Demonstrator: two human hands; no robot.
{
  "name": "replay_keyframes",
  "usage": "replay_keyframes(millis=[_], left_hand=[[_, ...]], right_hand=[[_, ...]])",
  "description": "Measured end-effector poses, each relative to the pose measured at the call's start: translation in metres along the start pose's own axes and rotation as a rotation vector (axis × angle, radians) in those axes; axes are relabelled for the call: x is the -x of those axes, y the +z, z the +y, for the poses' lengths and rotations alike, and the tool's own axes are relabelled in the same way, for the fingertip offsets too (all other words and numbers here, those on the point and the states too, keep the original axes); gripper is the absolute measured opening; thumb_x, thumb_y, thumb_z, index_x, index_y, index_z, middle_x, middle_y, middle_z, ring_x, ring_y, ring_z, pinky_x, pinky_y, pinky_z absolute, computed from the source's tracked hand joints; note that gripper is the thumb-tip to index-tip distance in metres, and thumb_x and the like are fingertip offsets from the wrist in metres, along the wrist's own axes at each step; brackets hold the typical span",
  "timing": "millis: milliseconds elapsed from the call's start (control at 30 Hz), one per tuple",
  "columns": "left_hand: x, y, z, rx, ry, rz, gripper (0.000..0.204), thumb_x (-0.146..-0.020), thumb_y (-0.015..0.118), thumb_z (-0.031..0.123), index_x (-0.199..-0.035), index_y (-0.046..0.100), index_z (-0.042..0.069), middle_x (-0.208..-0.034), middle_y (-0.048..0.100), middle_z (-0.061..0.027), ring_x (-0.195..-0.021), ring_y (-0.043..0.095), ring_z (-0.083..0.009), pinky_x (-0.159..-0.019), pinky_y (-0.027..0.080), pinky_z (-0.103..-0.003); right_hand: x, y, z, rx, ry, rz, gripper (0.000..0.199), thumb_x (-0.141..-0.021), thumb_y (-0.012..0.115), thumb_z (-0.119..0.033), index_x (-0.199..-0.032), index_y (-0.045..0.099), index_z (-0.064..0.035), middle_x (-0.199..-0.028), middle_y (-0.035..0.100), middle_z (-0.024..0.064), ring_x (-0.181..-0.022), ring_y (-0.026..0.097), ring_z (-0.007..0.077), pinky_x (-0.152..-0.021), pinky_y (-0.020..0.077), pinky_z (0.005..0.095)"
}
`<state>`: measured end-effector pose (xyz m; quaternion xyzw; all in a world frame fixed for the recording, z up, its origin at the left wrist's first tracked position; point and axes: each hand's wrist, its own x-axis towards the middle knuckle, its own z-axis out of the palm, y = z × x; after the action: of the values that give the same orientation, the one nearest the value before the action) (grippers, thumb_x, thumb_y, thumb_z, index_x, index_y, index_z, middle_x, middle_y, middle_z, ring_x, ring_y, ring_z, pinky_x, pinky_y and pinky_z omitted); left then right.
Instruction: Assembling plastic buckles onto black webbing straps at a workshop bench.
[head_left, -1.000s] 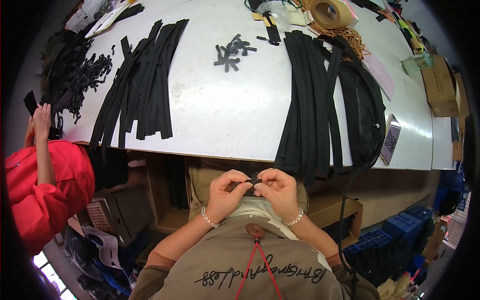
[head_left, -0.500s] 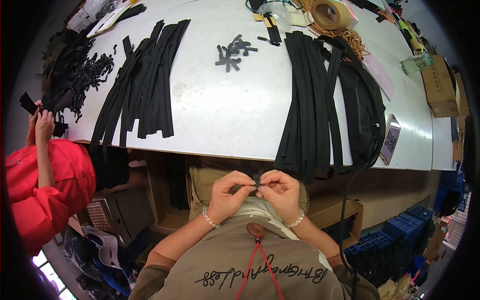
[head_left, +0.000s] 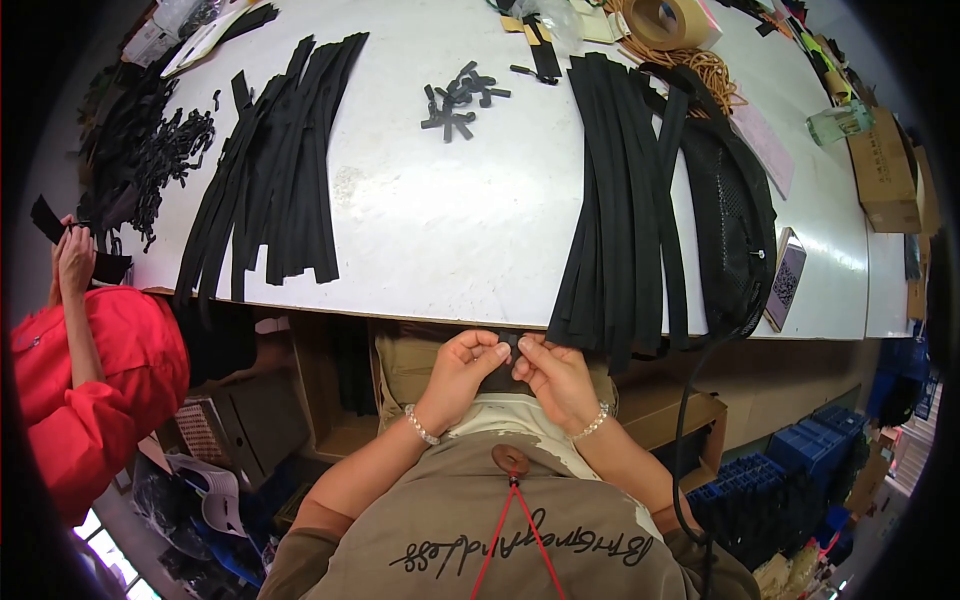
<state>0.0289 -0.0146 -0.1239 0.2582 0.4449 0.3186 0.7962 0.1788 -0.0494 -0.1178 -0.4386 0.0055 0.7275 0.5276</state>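
Note:
Just below the table's front edge, my left hand [head_left: 462, 375] and my right hand [head_left: 560, 378] meet. Both are closed, thumbs and fingertips pinching a black strap [head_left: 502, 378] from either side. Part of it shows dark between my wrists; the fingers cover the pinched end, and any small part there is too hidden to make out. On the white table [head_left: 430, 220], a bundle of long black straps [head_left: 610, 200] lies to the right. Another bundle of black straps [head_left: 285, 170] spreads out to the left. Small black plastic pieces [head_left: 460, 100] form a loose pile farther back between them.
A co-worker in a red top [head_left: 110, 350] handles black material at the left, beside a heap of small black parts [head_left: 165, 150]. At the right are a black mesh bag [head_left: 725, 210], a phone [head_left: 786, 278], a tape roll [head_left: 665, 22] and a cardboard box [head_left: 882, 175].
My hands have moved slightly forward toward the table edge and changed their pinch; more of the black strap shows between them. The co-worker's hands have shifted a little.

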Motion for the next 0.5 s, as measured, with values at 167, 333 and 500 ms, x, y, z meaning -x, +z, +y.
replay_keyframes(millis=[167, 333, 500], left_hand=[[-0.009, 0.0, -0.004, 0.083, -0.042, 0.01, 0.007, -0.086, 0.059, 0.003, -0.091, 0.058, -0.001, -0.088, 0.063, -0.0046, -0.081, 0.058, -0.0087, -0.076, 0.047, -0.021], [-0.01, -0.002, -0.007, 0.083, -0.018, 0.024, 0.007, -0.085, 0.06, 0.003, -0.091, 0.058, -0.001, -0.086, 0.063, -0.0056, -0.08, 0.059, -0.0096, -0.076, 0.048, -0.023], [-0.012, -0.005, -0.002, 0.016, 0.008, -0.015, 0.006, -0.085, 0.06, 0.002, -0.09, 0.057, 0.001, -0.085, 0.063, -0.005, -0.079, 0.059, -0.0091, -0.074, 0.048, -0.023]], right_hand=[[-0.007, 0.007, 0.005, -0.038, -0.07, 0.086, 0.005, -0.086, 0.059, -0.005, -0.088, 0.059, -0.0003, -0.077, 0.058, 0.0048, -0.064, 0.054, 0.0123, -0.059, 0.0463, 0.0271], [-0.006, 0.015, 0.012, -0.072, -0.211, 0.14, 0.002, -0.085, 0.059, -0.001, -0.085, 0.06, 0.0001, -0.073, 0.058, 0.0041, -0.062, 0.053, 0.0119, -0.059, 0.0456, 0.0267], [-0.009, 0.013, 0.017, -0.076, -0.222, 0.165, 0.001, -0.085, 0.059, 0.0, -0.084, 0.06, -0.0004, -0.072, 0.057, 0.0033, -0.061, 0.052, 0.0114, -0.058, 0.0446, 0.026]])
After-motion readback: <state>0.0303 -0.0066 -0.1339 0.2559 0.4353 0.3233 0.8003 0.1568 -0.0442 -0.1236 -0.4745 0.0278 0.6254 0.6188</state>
